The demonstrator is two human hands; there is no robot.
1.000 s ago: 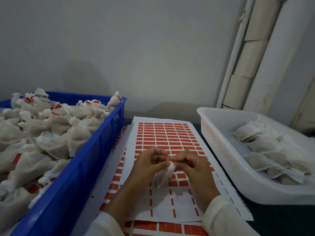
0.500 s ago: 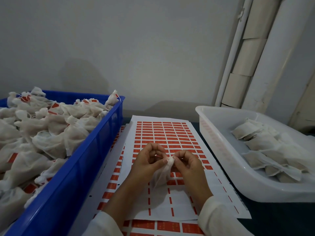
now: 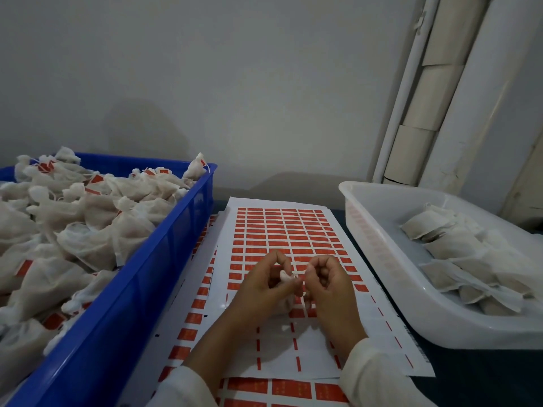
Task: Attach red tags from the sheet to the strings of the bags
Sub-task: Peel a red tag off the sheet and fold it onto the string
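Observation:
A white sheet [image 3: 282, 230] of red tags lies on the table between two bins. Over its middle, my left hand [image 3: 264, 284] pinches the gathered top of a small white mesh bag [image 3: 285, 276], whose body hangs down behind my fingers. My right hand [image 3: 326, 282] sits close beside it, fingers curled, pinching the bag's thin white string [image 3: 299, 273] that runs between the two hands. No red tag shows between my fingers.
A blue crate [image 3: 164, 259] on the left is heaped with white bags carrying red tags. A white tub [image 3: 379, 277] on the right holds several flat bags. More tag sheets lie under the top one. White pipes stand at the back right.
The bag has been drawn up into my left hand, so less of it hangs down. My right hand has shifted slightly right, pulling the string out between the hands.

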